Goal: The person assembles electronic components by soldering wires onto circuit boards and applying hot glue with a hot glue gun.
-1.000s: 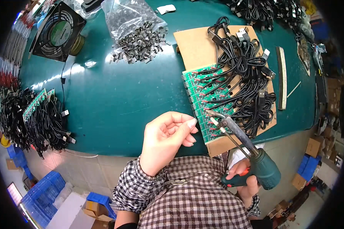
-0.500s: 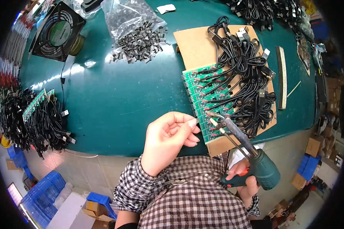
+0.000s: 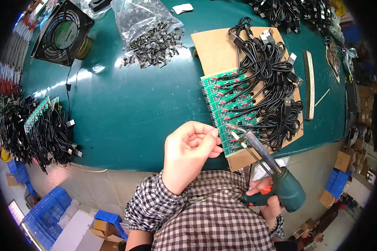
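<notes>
Gripping a green soldering gun (image 3: 280,184) by its handle, the right hand (image 3: 266,196) wraps its fingers around the orange trigger area, close to the person's checked shirt. The tool's long metal tip (image 3: 234,133) reaches forward and up from that hand to the near edge of a green circuit board panel (image 3: 230,108), where it seems to touch or nearly touch a pad.

The left hand (image 3: 188,152) sits just left of the tip, loosely curled, fingertips pinched together at the panel's near corner; whether they pinch a thin strand of solder or a wire end is too small to tell.

Beyond both hands, black cables (image 3: 268,79) are wired to the panel and lie coiled over a brown cardboard sheet (image 3: 213,50) on the teal table (image 3: 134,104).

By my judgement, the gun is stiff and moderately heavy at the body, best held only by the insulated grip, as its metal front is likely hot. The panel looks thin, light and rigid, somewhat fragile at the joints; it is safest steadied by its bare edge. The cables are limp and would drag the panel if pulled.
</notes>
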Demonstrator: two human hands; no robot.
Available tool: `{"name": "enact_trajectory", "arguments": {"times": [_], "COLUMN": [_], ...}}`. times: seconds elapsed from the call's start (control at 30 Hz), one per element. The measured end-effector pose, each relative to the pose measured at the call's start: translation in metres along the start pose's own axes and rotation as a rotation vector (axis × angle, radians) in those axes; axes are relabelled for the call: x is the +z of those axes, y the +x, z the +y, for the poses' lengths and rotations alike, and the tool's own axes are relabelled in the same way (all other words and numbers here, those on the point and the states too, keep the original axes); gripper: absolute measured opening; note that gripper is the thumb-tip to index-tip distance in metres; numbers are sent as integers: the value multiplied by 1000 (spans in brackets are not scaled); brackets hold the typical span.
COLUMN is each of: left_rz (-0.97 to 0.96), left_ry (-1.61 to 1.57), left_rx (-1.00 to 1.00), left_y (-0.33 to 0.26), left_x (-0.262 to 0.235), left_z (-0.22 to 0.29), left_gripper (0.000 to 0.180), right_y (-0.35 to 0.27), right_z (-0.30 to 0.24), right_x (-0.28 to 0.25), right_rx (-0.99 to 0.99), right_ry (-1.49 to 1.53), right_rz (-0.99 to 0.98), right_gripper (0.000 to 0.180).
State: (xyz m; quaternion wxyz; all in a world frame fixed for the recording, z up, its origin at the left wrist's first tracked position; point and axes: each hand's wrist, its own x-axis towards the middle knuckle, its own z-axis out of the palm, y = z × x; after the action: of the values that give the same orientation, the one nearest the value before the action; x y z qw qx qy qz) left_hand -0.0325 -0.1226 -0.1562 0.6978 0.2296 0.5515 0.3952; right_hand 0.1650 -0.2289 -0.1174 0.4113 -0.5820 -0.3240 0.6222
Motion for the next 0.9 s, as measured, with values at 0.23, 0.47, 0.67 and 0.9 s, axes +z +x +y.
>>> {"name": "enact_trajectory", "arguments": {"times": [0.23,0.47,0.67,0.9], "left_rz": [26,21,7,14], "left_ry": [-2,-21,-18,-24], "left_rx": [27,7,-4,19], "left_y": [-1,-2,-1,0], "left_x": [2,2,1,0], "left_z": [-2,-2,-2,-3], "left_gripper": [13,12,12,13], "right_y": [-5,-6,-6,-6], "right_z": [5,11,11,14], "right_x": [-2,0,-6,-2], "right_rx": [2,21,2,-28], "right_ry": [-38,-14,65,84], "right_rz": [11,61,-59,-52], "right_gripper": [57,53,38,35]}}
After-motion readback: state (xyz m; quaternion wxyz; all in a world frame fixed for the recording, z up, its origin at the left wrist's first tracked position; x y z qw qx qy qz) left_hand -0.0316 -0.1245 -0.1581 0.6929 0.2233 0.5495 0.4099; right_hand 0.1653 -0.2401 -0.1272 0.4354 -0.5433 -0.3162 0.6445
